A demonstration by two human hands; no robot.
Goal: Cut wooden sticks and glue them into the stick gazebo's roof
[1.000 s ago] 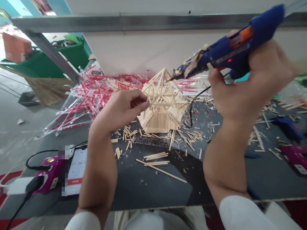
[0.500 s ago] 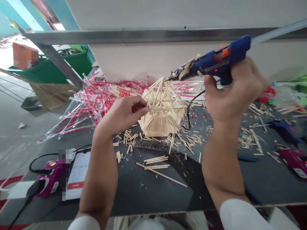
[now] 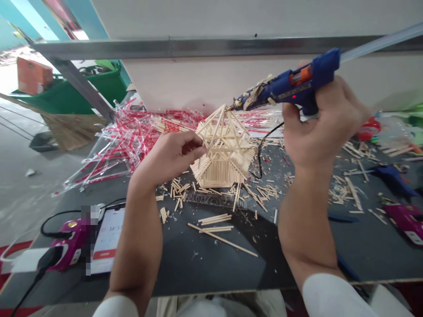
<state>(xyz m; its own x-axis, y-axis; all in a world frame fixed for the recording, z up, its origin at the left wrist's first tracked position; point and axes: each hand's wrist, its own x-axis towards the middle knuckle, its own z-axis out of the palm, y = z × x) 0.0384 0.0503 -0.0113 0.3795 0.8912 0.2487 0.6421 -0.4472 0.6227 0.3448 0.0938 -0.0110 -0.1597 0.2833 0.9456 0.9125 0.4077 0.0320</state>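
A small model built of thin wooden sticks (image 3: 218, 169) stands on the dark table, with a pointed frame of sticks at its top. My left hand (image 3: 178, 154) is closed in a pinch at the left side of that frame, thumb and fingertips on a stick. In my right hand (image 3: 325, 125) is a blue hot glue gun (image 3: 294, 86), its red light lit and a clear glue stick in its back end. The nozzle points left and touches, or nearly touches, the peak of the frame.
Loose sticks (image 3: 214, 219) and a clear ruler (image 3: 214, 199) lie in front of the model, with cut bits scattered around. Red-and-clear plastic wrappers (image 3: 132, 136) pile up behind left. A phone (image 3: 107, 240) and purple power strip (image 3: 68, 246) are left; another glue gun (image 3: 395, 180) lies right.
The glue gun and my right hand have shifted slightly left, the nozzle staying by the peak. My left hand keeps its pinch on the frame.
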